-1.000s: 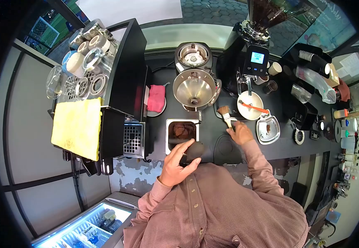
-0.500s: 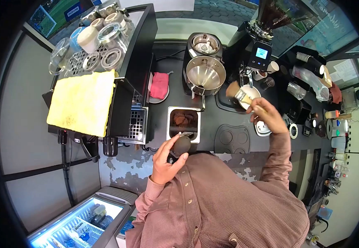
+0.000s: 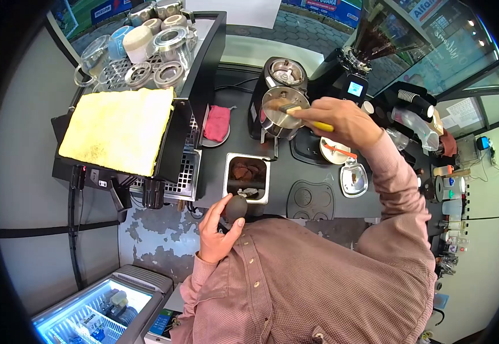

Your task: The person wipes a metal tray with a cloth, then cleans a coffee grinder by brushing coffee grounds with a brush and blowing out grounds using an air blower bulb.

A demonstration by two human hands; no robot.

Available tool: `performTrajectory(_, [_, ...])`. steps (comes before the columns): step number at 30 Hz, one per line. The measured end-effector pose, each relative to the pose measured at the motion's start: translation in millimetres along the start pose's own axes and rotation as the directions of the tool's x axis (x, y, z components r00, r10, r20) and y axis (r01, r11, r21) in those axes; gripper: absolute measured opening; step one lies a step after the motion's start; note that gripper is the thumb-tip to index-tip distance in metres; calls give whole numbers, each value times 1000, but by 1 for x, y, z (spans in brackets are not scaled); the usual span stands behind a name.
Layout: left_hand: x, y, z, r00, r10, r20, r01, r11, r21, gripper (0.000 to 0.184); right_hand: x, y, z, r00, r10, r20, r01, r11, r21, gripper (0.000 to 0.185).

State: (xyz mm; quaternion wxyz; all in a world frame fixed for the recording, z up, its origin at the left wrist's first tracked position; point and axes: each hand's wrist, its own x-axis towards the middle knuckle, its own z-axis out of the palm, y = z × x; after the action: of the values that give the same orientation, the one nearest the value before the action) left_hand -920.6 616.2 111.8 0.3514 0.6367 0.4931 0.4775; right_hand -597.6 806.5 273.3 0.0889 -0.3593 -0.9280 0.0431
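Note:
In the head view, my right hand (image 3: 344, 121) is closed round the yellow handle of a flat brush (image 3: 292, 109). The brush's blurred bristles are over the steel bowl (image 3: 282, 127) at the front of a small black machine (image 3: 272, 69). My left hand (image 3: 218, 232) is closed on a dark, round-ended handle (image 3: 237, 207), seen end-on at the counter's front edge. Just beyond it sits a steel knock box (image 3: 227, 178) with a dark bar across and brown coffee pucks (image 3: 245, 171) inside. What the handle's far end joins is hidden.
The espresso machine (image 3: 203, 57) stands left, with a yellow cloth (image 3: 117, 132) and glass jars on top. A coffee grinder (image 3: 352, 86) is at the back right. A black mat (image 3: 311, 200), a white bowl (image 3: 327, 157) and a pink cloth (image 3: 217, 123) lie on the counter.
My right hand has carried the brush left from beside the grinder to over the steel bowl. The left hand keeps its hold near the knock box. The whole view has shifted slightly.

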Motion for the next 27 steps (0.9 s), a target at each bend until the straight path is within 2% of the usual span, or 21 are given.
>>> performTrajectory(2, [-3,-2,1,1000,-14,-5,14,1000,2,55,16,11,12,977,-81,197,101,990,-96,37])
performTrajectory(3, [-5,-4,2,1000,-26,-18,26,1000,-9,55,22,14,16,977,-82,198,102,990,-97,37])
performTrajectory(5, [-7,-5,4,999,-42,-33,41,999,-22,55,32,21,21,959,-135,248,199,946,-256,43])
performTrajectory(6, [-7,-5,5,998,-54,-34,53,998,-19,54,37,25,19,950,-99,297,191,934,-301,23])
performTrajectory(7, [-8,-5,5,997,-66,-36,65,998,-15,54,37,25,16,948,-102,301,195,935,-298,23])
performTrajectory(9, [-8,-3,6,996,-70,-48,69,997,-14,54,42,22,2,846,47,532,82,973,-217,26])
performTrajectory(10, [-8,-2,7,996,-73,-53,73,997,-11,54,40,21,-5,878,-44,477,64,998,-27,27])
performTrajectory(11, [-9,-3,9,995,-79,-61,78,997,-13,54,40,21,-4,875,-52,482,73,997,-25,27])
performTrajectory(13, [-9,-6,13,992,-95,-81,95,995,-9,54,39,21,-3,948,-114,297,119,993,2,29])
performTrajectory(14, [-8,-6,14,992,-98,-81,98,995,-9,54,42,19,-1,949,-66,307,95,992,-79,27])
performTrajectory(15, [-7,-4,16,992,-92,-86,91,996,-10,54,43,20,-2,949,-67,307,95,993,-76,27])
performTrajectory(17, [-3,-2,17,992,-83,-96,83,997,-5,54,51,26,-5,819,92,566,13,984,-178,28])
performTrajectory(18, [-2,-2,18,993,-75,-91,75,997,-5,55,51,32,1,813,30,582,-32,999,-7,30])
performTrajectory(19, [0,-1,20,994,-68,-84,67,998,-6,55,50,35,4,813,28,582,-30,1000,-6,30])
performTrajectory(21, [2,-1,23,994,-75,-83,75,997,1,55,49,36,10,906,-171,388,114,979,168,31])
performTrajectory(23, [2,0,27,994,-85,-69,85,996,10,55,55,41,17,913,-131,385,97,989,108,30])
performTrajectory(25, [3,0,31,995,-78,-58,78,997,-7,56,64,44,19,841,-23,540,104,987,-119,30])
performTrajectory(26, [5,1,32,995,-76,-61,76,997,-1,56,67,42,15,771,72,633,-23,996,-85,26])
performTrajectory(27, [6,2,33,995,-73,-62,74,997,1,56,71,42,15,774,67,629,-19,996,-83,26])
